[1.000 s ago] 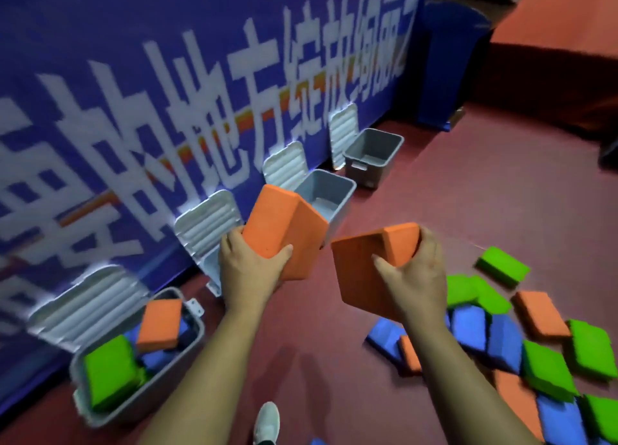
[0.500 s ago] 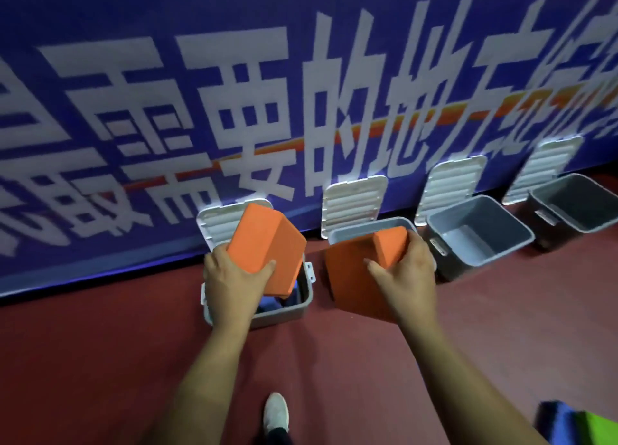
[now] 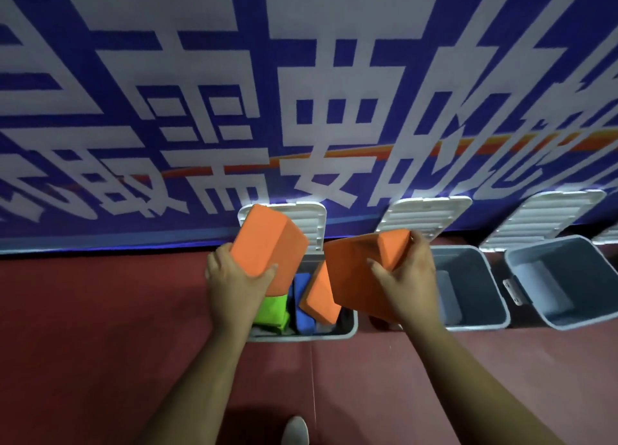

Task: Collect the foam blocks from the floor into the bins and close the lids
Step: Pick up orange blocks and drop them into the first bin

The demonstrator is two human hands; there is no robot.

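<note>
Banner (image 3: pixel 301 76) lettering looms larger than before, and the filled bin (image 3: pixel 334 336) now sits right under both hands. The left hand (image 3: pixel 234 277) grips one orange block (image 3: pixel 267 247) above it. The right hand (image 3: pixel 408 284) grips a second orange block (image 3: pixel 354 277) over its right edge. They partly hide the green block (image 3: pixel 272 310) and blue block (image 3: pixel 304 314) inside.
</note>
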